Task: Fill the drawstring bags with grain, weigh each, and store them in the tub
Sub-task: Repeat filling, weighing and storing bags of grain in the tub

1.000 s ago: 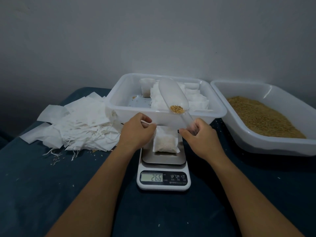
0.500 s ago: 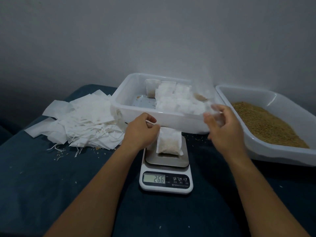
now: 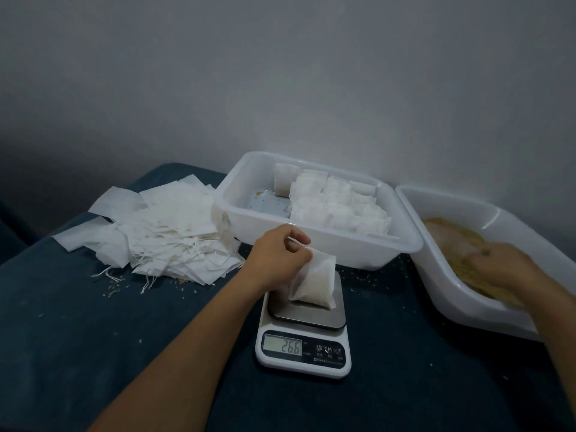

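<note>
The left hand (image 3: 282,260) pinches the top of a white grain-filled drawstring bag (image 3: 314,283) on the small digital scale (image 3: 304,338), the blurred right hand (image 3: 511,269), grip unclear, over the grain tray (image 3: 461,294); unclosed, the bag could spill.

You see white drawstring bags (image 3: 313,283), translucent white tubs (image 3: 318,244), golden-tan grain (image 3: 461,247), and a dark blue counter (image 3: 78,322).
</note>
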`<state>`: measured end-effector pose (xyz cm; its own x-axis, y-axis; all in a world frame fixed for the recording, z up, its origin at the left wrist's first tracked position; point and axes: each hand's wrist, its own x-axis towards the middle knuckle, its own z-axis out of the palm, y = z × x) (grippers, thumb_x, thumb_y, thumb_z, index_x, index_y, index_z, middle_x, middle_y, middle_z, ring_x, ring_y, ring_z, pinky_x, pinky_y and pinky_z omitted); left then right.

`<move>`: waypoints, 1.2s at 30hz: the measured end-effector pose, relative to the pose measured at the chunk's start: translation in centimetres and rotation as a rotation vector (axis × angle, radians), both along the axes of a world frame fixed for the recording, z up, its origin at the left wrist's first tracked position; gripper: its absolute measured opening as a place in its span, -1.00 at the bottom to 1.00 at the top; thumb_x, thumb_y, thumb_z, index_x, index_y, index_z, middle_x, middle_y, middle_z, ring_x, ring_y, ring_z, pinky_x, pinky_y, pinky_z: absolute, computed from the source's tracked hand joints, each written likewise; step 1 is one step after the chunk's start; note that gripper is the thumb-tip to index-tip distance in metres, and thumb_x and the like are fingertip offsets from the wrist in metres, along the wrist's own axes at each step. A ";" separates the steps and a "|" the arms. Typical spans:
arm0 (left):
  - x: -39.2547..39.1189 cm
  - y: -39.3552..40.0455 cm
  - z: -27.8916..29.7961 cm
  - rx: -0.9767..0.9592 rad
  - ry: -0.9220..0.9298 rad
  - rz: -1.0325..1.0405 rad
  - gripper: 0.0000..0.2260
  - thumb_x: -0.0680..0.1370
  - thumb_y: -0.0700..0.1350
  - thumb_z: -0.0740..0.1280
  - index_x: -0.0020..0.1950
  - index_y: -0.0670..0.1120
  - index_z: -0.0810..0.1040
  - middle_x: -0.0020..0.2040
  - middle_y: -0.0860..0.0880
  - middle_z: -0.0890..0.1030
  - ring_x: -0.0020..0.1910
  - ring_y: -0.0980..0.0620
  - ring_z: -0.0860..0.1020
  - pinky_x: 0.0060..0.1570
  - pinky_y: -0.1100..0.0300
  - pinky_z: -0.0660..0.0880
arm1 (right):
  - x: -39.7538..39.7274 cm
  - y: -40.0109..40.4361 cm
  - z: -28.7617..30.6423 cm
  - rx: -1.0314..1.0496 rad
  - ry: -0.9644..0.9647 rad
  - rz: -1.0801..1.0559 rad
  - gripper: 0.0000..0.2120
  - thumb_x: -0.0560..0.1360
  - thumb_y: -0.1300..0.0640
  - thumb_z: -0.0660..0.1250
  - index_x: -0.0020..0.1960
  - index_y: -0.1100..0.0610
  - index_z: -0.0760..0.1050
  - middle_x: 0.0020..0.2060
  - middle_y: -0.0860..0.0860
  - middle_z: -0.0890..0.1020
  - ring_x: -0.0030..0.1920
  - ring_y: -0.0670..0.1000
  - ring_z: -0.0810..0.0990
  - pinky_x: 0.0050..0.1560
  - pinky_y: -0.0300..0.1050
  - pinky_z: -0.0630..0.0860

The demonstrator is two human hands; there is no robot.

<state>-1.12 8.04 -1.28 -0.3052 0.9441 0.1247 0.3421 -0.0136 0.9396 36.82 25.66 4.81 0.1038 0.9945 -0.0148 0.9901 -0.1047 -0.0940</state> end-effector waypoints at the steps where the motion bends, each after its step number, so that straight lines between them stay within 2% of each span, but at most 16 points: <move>1: 0.0 0.0 0.2 0.011 -0.080 -0.031 -0.88 0.51 -0.08 0.49 -0.01 0.13 0.63 -0.25 0.14 0.66 -0.28 0.23 0.59 -0.19 0.24 0.50 | 0.1 0.2 -0.5 -0.031 -0.018 0.007 -0.59 0.67 -0.05 0.27 0.30 0.25 0.62 0.31 0.27 0.61 0.25 0.28 0.59 0.21 0.04 0.49; 3: 0.1 -0.2 0.7 0.041 -0.213 -0.074 -0.87 0.46 -0.06 0.49 -0.03 0.12 0.66 -0.30 0.13 0.64 -0.34 0.20 0.54 -0.25 0.22 0.47 | 0.2 0.6 -1.3 -0.063 -0.025 0.034 -0.68 0.64 -0.06 0.33 0.12 0.17 0.70 0.14 0.21 0.69 0.06 0.21 0.63 0.14 0.03 0.55; 6: 0.1 -0.3 1.2 0.113 -0.340 -0.100 -0.87 0.42 -0.05 0.49 -0.08 0.14 0.66 -0.34 0.11 0.60 -0.40 0.17 0.49 -0.34 0.26 0.45 | -0.1 0.7 -1.8 -0.075 -0.052 0.064 -0.73 0.63 -0.04 0.37 -0.04 0.14 0.71 -0.17 0.06 0.67 -0.16 0.06 0.60 -0.18 -0.06 0.48; 9: 0.1 -0.4 1.6 0.165 -0.421 -0.103 -0.87 0.41 -0.04 0.51 -0.11 0.16 0.65 -0.35 0.09 0.59 -0.43 0.15 0.45 -0.34 0.22 0.41 | -1.6 -0.4 -1.0 -0.055 -0.088 0.056 -0.72 0.64 -0.02 0.36 0.14 0.17 0.70 -0.04 0.10 0.71 -0.07 0.11 0.64 -0.14 -0.06 0.50; 12: 0.2 -0.4 2.0 0.208 -0.452 -0.065 -0.87 0.40 -0.02 0.51 -0.12 0.18 0.63 -0.38 0.14 0.57 -0.43 0.19 0.47 -0.31 0.23 0.41 | -4.7 -2.3 1.4 0.309 0.106 0.143 -0.70 0.62 0.06 0.35 0.27 0.19 0.62 0.12 0.20 0.68 0.08 0.25 0.63 0.04 0.03 0.51; 14: 0.2 -0.5 2.2 0.231 -0.473 -0.038 -0.87 0.40 -0.02 0.51 -0.16 0.20 0.62 -0.39 0.16 0.57 -0.45 0.21 0.47 -0.35 0.25 0.41 | -8.2 -4.9 3.8 0.525 0.375 0.296 -0.74 0.60 0.01 0.36 0.25 0.05 0.62 0.06 0.04 0.71 -0.03 0.11 0.66 0.02 0.00 0.57; 15: 0.2 -0.6 2.3 0.240 -0.500 -0.033 -0.87 0.40 -0.03 0.51 -0.18 0.20 0.62 -0.40 0.16 0.57 -0.47 0.22 0.45 -0.39 0.27 0.40 | -10.1 -6.4 5.2 0.535 0.469 0.428 -0.75 0.59 -0.07 0.37 0.24 -0.07 0.61 0.02 -0.10 0.70 -0.11 -0.01 0.66 -0.06 -0.06 0.60; 17: 0.2 -0.7 2.5 0.252 -0.574 -0.037 -0.87 0.40 -0.06 0.51 -0.15 0.14 0.62 -0.41 0.15 0.54 -0.51 0.20 0.41 -0.47 0.33 0.37 | -14.0 -9.4 7.7 0.331 0.525 0.752 -0.65 0.53 -0.29 0.39 0.29 -0.29 0.53 0.03 -0.28 0.66 -0.27 -0.14 0.64 -0.23 -0.31 0.58; 18: 0.1 -0.8 2.6 0.258 -0.607 -0.037 -0.86 0.40 -0.08 0.51 -0.11 0.09 0.61 -0.40 0.13 0.53 -0.52 0.18 0.39 -0.49 0.34 0.35 | -15.8 -10.5 8.5 0.169 0.495 0.865 -0.55 0.48 -0.37 0.40 0.34 -0.36 0.48 0.09 -0.34 0.64 -0.31 -0.17 0.62 -0.27 -0.33 0.57; 20: -0.1 -1.0 2.8 0.268 -0.652 -0.023 -0.83 0.42 -0.11 0.52 -0.05 0.00 0.59 -0.39 0.08 0.53 -0.51 0.15 0.36 -0.50 0.34 0.35 | -18.9 -11.9 9.1 -0.059 0.369 0.973 -0.46 0.42 -0.39 0.47 0.36 -0.34 0.47 0.12 -0.36 0.63 -0.31 -0.27 0.59 -0.26 -0.39 0.52; 21: -0.2 -1.0 2.8 0.269 -0.658 -0.012 -0.84 0.46 -0.13 0.52 -0.04 -0.01 0.59 -0.38 0.07 0.54 -0.51 0.14 0.36 -0.50 0.33 0.36 | -20.1 -12.0 9.0 -0.082 0.296 1.004 -0.53 0.44 -0.31 0.51 0.30 -0.28 0.54 0.08 -0.32 0.66 -0.29 -0.33 0.58 -0.24 -0.44 0.48; 24: -0.4 -0.9 2.9 0.259 -0.648 0.052 -0.88 0.54 -0.15 0.51 -0.02 0.00 0.59 -0.38 0.06 0.55 -0.49 0.14 0.40 -0.49 0.30 0.39 | -23.0 -11.1 9.1 -0.010 0.215 1.032 -0.93 0.52 -0.03 0.54 -0.04 -0.12 0.67 -0.19 -0.24 0.69 -0.28 -0.35 0.59 -0.24 -0.48 0.42; 27: -0.5 -0.7 3.1 0.345 -0.735 0.191 -0.82 0.51 -0.06 0.52 0.05 0.01 0.59 -0.26 0.03 0.61 -0.44 0.14 0.47 -0.43 0.31 0.45 | -24.7 -9.0 10.7 -0.033 0.263 0.981 -0.91 0.55 0.03 0.51 -0.10 -0.11 0.63 -0.19 -0.27 0.67 -0.41 -0.18 0.62 -0.35 -0.39 0.48; 30: -0.1 -0.7 3.0 0.383 -0.775 0.326 -0.75 0.43 0.06 0.45 0.07 0.07 0.57 -0.07 0.02 0.61 -0.33 0.14 0.49 -0.30 0.24 0.47 | -26.7 -6.0 11.8 0.063 0.293 0.925 -0.92 0.57 0.02 0.50 -0.08 -0.10 0.63 -0.14 -0.20 0.67 -0.44 -0.15 0.61 -0.38 -0.37 0.46; 33: 0.8 -0.7 2.3 0.324 -0.754 0.329 -0.82 0.46 0.05 0.44 0.02 0.11 0.55 -0.11 0.05 0.57 -0.29 0.11 0.46 -0.24 0.19 0.44 | -29.9 -2.7 11.3 0.159 0.324 0.880 -0.91 0.58 0.04 0.48 -0.09 -0.05 0.62 -0.09 -0.13 0.67 -0.42 -0.10 0.62 -0.31 -0.26 0.49; 36: 1.8 -0.4 1.4 0.266 -0.657 0.265 -0.87 0.56 -0.09 0.44 0.03 0.09 0.53 -0.19 0.22 0.60 -0.32 0.27 0.54 -0.31 0.39 0.48 | -33.3 0.5 9.2 0.171 0.344 0.817 -0.92 0.60 0.09 0.45 -0.07 0.02 0.61 -0.15 -0.05 0.69 -0.33 -0.04 0.69 -0.26 -0.23 0.54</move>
<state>0.71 7.63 0.09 -0.6082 0.7920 0.0525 -0.2635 -0.2638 0.9279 3.56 26.11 13.96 -0.6186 0.7481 0.2402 0.6645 0.6613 -0.3481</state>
